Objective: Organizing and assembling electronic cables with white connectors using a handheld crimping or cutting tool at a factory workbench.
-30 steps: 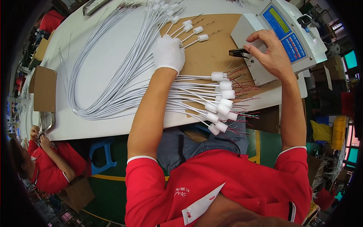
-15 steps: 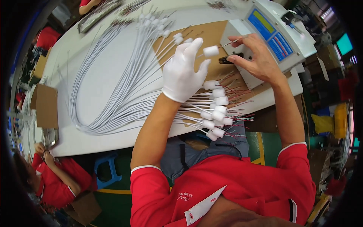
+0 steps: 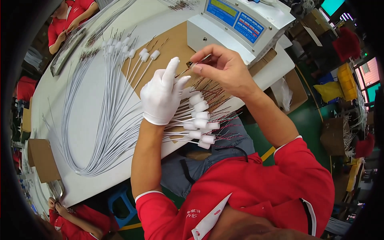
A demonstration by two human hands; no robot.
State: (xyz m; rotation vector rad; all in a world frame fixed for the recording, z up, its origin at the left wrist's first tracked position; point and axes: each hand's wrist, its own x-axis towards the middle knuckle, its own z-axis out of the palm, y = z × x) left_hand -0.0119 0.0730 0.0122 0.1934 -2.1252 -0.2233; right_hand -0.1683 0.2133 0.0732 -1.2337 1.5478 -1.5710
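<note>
My left hand (image 3: pixel 163 94), in a white glove, is closed on a white cable with its index finger and thumb sticking out. Thin dark wires (image 3: pixel 183 73) run from beside that glove to my right hand (image 3: pixel 224 70), which is bare and pinches them between thumb and fingertips. The glove hides most of the held cable. Below my hands lies a bundle of white cables (image 3: pixel 116 150) with white cylindrical pieces (image 3: pixel 201 123) near their ends. Twisted coloured wires (image 3: pixel 226 134) fan out past these pieces. Another group of capped cable ends (image 3: pixel 116 47) lies farther left.
A white machine (image 3: pixel 224 38) with a blue panel stands behind my right hand, a small black part (image 3: pixel 189 64) at its front. Brown cardboard (image 3: pixel 174 42) covers part of the white table (image 3: pixel 52 96). Co-workers sit at far left (image 3: pixel 70 24) and near left (image 3: pixel 80 222).
My view has turned, so the table sits farther left. My right hand has gone from spread fingers to a pinch on the wires. The two hands are closer together.
</note>
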